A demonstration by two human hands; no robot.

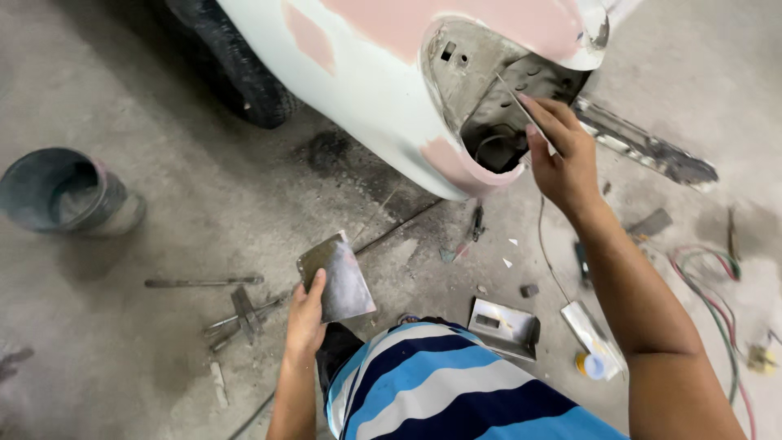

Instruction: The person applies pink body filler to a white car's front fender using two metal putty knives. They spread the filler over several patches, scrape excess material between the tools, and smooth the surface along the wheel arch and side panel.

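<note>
Right hand (566,159) pinches a thin spreader (521,110) against the car panel (366,73); left hand (305,318) grips a metal plate (338,277) down low.

matt metal plate (338,277), rough concrete floor (163,236)

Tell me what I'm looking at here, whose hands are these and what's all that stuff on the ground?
This one picture comes from a camera worn on a person's head, looking down, so the hands are that person's own. The left hand holds a flat metal plate smeared with grey paste. The right hand holds a thin metal spreader against an opening in a pale car body panel that has pink patches on it. On the concrete floor lie a grey bucket, some metal tools, a small metal tray and coloured hoses. A tyre shows behind the panel.
</note>
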